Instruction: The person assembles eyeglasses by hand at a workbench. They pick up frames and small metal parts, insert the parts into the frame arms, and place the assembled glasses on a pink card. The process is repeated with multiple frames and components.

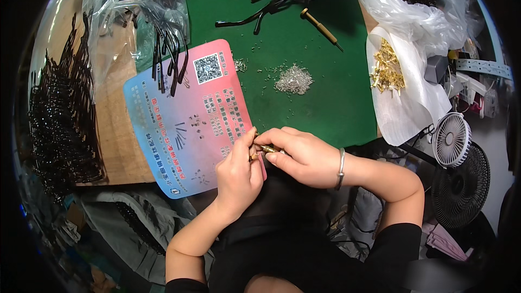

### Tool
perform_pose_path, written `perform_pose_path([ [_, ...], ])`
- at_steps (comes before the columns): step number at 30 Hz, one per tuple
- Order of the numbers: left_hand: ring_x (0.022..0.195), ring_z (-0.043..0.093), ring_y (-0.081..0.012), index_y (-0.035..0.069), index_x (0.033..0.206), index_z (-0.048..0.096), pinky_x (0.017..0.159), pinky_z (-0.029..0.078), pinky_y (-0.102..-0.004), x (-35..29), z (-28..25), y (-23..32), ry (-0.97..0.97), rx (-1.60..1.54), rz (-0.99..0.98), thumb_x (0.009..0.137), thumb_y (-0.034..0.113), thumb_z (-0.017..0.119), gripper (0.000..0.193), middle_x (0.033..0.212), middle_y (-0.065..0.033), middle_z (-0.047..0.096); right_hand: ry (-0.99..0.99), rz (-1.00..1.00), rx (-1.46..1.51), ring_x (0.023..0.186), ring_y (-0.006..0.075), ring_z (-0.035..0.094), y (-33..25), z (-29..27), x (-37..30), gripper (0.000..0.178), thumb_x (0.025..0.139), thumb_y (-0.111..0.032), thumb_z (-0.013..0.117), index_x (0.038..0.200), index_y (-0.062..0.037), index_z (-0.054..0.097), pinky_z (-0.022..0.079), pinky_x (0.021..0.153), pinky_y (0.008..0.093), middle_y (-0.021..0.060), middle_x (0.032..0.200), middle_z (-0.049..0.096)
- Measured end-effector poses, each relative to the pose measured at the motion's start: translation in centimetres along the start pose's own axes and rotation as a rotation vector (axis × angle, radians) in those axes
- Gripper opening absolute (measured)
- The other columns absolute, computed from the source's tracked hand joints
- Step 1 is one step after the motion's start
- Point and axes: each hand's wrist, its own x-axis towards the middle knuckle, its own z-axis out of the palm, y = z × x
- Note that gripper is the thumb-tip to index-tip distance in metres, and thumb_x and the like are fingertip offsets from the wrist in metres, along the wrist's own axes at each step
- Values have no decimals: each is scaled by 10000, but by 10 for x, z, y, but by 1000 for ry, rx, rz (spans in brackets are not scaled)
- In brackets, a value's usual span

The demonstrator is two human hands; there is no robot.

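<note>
Over the near edge of the mat my two hands meet. My right hand (306,158), with a silver bangle at the wrist, pinches a small brass-coloured tool (267,148) between thumb and fingers; its tip is hidden. My left hand (239,171) is closed, fingertips against the tool's end, on something too small and covered to name; a bit of gold colour shows there. Beyond them lies a heap of tiny silver screws (294,80). A brass screwdriver (323,28) rests farther back. Several black eyeglass temples (172,57) lie to the left.
A pink and blue printed mat (173,114) overlaps the green mat (336,114). Gold metal pieces (387,68) sit on white foam sheeting (410,114) at right, near a white fan (451,138). Bundled black temples (62,125) fill the left; plastic bags (130,16) lie behind.
</note>
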Motion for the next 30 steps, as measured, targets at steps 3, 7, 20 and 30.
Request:
perform_pose_path([
  [3, 740, 645, -313, -33, 1119, 523, 632, 513, -345, 1, -2, 2, -35, -17, -28, 738, -63, 537, 382, 846, -189, 629, 97, -85, -116, 837, 300, 581, 5, 5, -4, 259, 878, -136, 486, 1120, -45, 497, 482, 747, 370, 137, 977, 540],
  [7, 828, 647, -308, -24, 1154, 504, 696, 513, -346, 5, -6, 9, -61, 3, -25, 788, -59, 497, 368, 937, -201, 626, 252, -123, -448, 626, 316, 602, -9, 11, -22, 290, 856, -158, 526, 1134, -83, 491, 524, 560, 397, 133, 902, 488],
  [20, 762, 650, -158, -15, 1005, 626, 627, 508, -245, 44, -38, -24, -160, -314, -82, 806, -45, 546, 216, 936, -143, 660, 398, -29, -106, 813, 245, 595, 18, -49, -27, 281, 862, -214, 558, 1047, -12, 499, 479, 734, 344, 145, 944, 559],
  [30, 1307, 303, -313, -23, 1397, 194, 1017, 320, -440, 41, -53, -6, -463, -1413, -346, 784, 333, 616, 826, 1423, -204, 272, 1200, 94, -664, 861, 330, 621, 18, -331, 85, 276, 745, -250, 581, 915, -37, 626, 492, 762, 386, 186, 894, 642],
])
